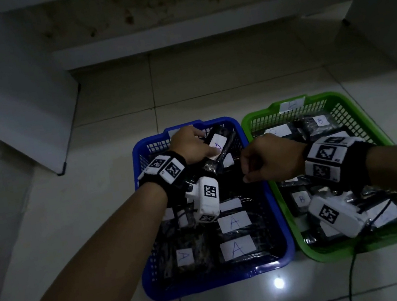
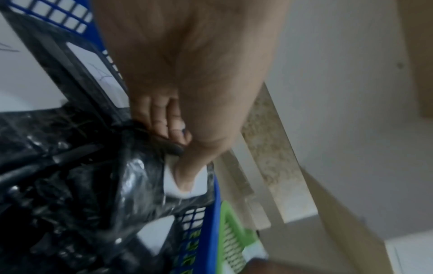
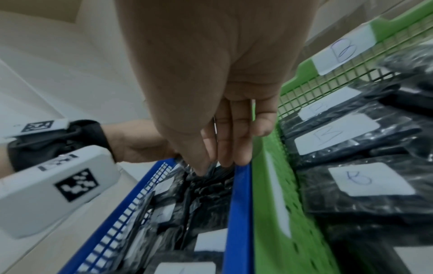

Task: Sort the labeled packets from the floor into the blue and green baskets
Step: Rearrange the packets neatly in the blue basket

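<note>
One packet (image 1: 218, 148) pinched in left hand (image 1: 191, 146), upper centre, long axis tilted over blue basket (image 1: 282, 228). Right hand (image 1: 270, 157) loosely curled, empty, nearer green basket (image 1: 278, 190).

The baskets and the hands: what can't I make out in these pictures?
- Blue basket: its far-rim label in the head view, hidden by the left hand.
- Green basket: several packet labels, covered by the right hand and wrist gear.
- Held packet: its letter in the left wrist view, blurred and under the thumb.
</note>
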